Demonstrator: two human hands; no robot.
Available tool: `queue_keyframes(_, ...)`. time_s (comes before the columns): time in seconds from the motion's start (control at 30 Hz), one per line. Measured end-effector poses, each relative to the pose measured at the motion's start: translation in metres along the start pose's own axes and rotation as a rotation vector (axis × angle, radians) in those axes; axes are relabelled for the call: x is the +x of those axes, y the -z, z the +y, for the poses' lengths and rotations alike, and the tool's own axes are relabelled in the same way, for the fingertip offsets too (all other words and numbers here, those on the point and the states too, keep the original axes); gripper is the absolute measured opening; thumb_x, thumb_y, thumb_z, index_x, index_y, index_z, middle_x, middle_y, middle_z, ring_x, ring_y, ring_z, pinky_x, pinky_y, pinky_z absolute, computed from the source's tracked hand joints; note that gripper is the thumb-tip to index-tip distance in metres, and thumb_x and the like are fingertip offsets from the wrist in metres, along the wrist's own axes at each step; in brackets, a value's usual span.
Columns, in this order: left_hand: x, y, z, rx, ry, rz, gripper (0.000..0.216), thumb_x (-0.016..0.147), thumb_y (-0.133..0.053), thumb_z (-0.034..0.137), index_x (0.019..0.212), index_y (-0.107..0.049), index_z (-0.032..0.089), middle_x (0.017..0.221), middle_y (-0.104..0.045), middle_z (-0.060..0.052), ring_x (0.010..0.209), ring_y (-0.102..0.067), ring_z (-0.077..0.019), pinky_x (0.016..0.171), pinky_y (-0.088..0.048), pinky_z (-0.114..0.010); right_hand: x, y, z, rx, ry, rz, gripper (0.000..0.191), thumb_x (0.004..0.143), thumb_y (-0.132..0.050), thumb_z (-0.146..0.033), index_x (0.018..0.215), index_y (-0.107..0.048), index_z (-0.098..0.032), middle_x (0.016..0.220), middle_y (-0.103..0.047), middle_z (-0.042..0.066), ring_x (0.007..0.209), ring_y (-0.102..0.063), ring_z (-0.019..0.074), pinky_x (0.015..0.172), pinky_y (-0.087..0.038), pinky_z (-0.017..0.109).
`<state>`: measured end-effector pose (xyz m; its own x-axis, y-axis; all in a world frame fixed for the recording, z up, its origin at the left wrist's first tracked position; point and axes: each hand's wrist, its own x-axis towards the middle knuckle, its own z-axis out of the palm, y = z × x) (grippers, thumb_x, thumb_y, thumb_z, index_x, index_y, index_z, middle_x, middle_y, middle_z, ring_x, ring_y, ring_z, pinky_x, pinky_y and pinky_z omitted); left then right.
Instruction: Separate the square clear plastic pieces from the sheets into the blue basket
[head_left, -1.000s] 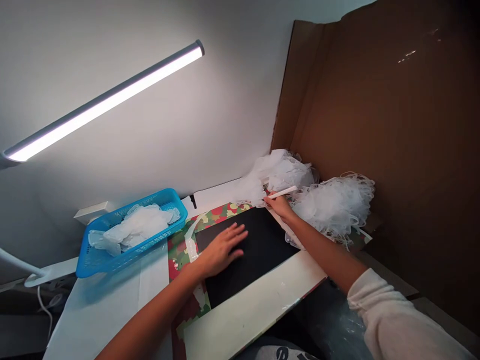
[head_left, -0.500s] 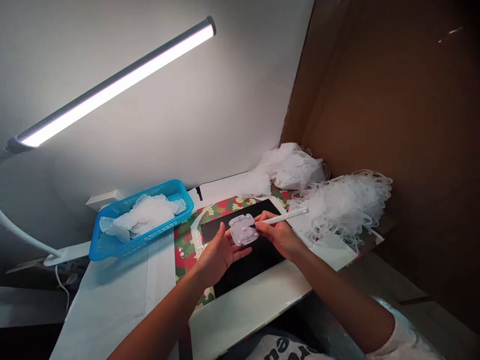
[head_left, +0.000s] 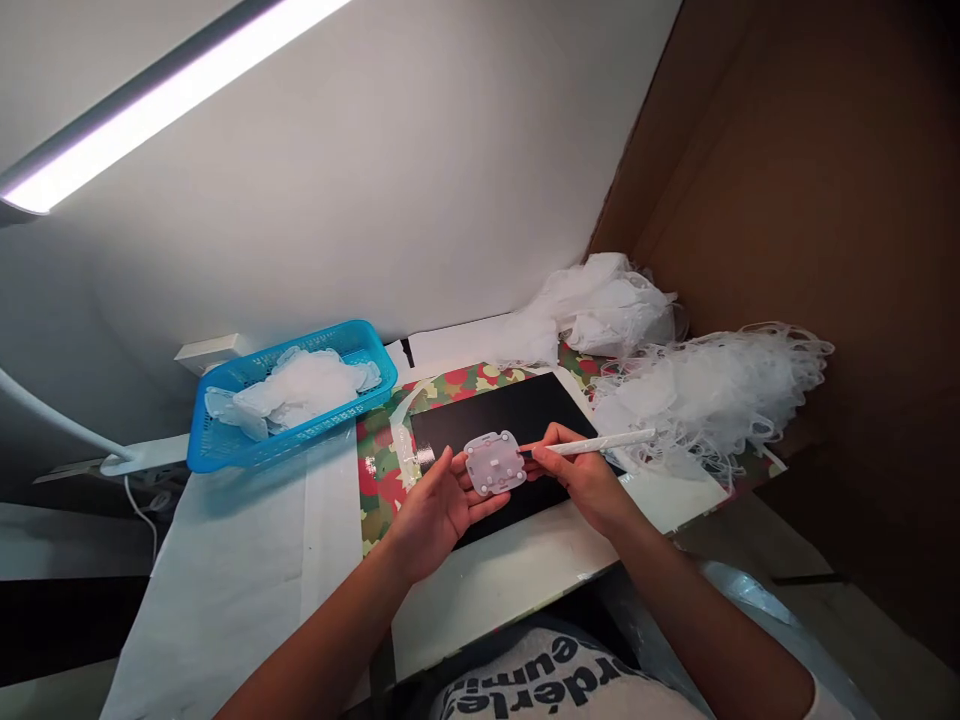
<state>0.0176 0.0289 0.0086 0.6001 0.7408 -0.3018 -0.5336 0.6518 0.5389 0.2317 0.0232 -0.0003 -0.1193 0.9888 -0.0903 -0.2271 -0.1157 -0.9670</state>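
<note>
A small translucent white plastic part (head_left: pixel 495 464) with rounded corners and raised studs rests on the fingers of my left hand (head_left: pixel 437 510), its thumb at the near-left edge. My right hand (head_left: pixel 589 485) is closed around a slim white-handled tool (head_left: pixel 600 443), gripped like a pen. The tool's dark, narrow tip points left and meets or nearly meets the part's right edge; whether it touches I cannot tell. Both hands are above a black mat (head_left: pixel 517 405) on the table.
A blue basket (head_left: pixel 202 440) holding similar translucent pieces stands at the left. Heaps of white translucent parts (head_left: pixel 697 390) and thin loops lie at the right, with another pile (head_left: pixel 619 305) behind. A lit tube lamp (head_left: pixel 187 95) hangs above. Brown cardboard (head_left: pixel 787 180) walls the right side.
The view has shifted, so the lamp sits higher and further left. The tool has swung flatter, and its tip has moved from over the part to its right edge.
</note>
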Motion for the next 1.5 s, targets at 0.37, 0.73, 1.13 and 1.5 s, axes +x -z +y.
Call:
queue_keyframes(0.37,-0.004,0.001,0.003,-0.092,0.035,-0.067,0.063,0.098,-0.034,0.054,0.142,-0.043,0.009,0.140,-0.052,-0.022,0.127,-0.054,-0.0321,0.111,-0.035,-0.048,0.005,-0.002,-0.001,-0.010,-0.007,0.028,0.029,0.080,-0.073,-0.043,0.075,-0.052,-0.022,0.081,-0.070,0.000,0.072,-0.069,0.0167,0.067,-0.056,0.030)
queue_keyframes(0.73,-0.005,0.001,0.004,-0.102,0.032,-0.092,0.061,0.099,-0.035,0.050,0.143,-0.041,0.008,0.139,-0.052,-0.024,0.126,-0.055,-0.0312,0.112,-0.033,-0.048,0.005,-0.002,-0.002,-0.056,0.016,0.046,0.027,0.082,-0.071,-0.042,0.076,-0.053,-0.023,0.079,-0.068,-0.001,0.072,-0.068,0.0164,0.068,-0.055,0.030)
queue_keyframes(1.13,-0.003,0.011,-0.002,-0.255,0.071,-0.080,0.080,0.093,-0.030,0.067,0.150,-0.028,0.012,0.139,-0.052,-0.022,0.119,-0.059,-0.0322,0.104,-0.041,-0.049,-0.016,-0.029,-0.028,-0.456,0.246,-0.388,0.011,0.090,-0.061,-0.034,0.083,-0.063,-0.026,0.118,-0.068,0.006,0.110,-0.061,0.0281,0.096,-0.046,0.047)
queue_keyframes(1.5,-0.010,0.006,0.001,-0.304,0.025,-0.263,0.086,0.088,-0.024,0.075,0.153,-0.027,0.018,0.154,-0.033,-0.021,0.138,-0.037,-0.0401,0.113,-0.020,-0.059,0.035,0.020,0.016,-0.483,0.354,0.408,0.022,0.088,-0.063,-0.038,0.075,-0.055,-0.022,0.068,-0.054,-0.003,0.064,-0.053,0.0140,0.065,-0.041,0.029)
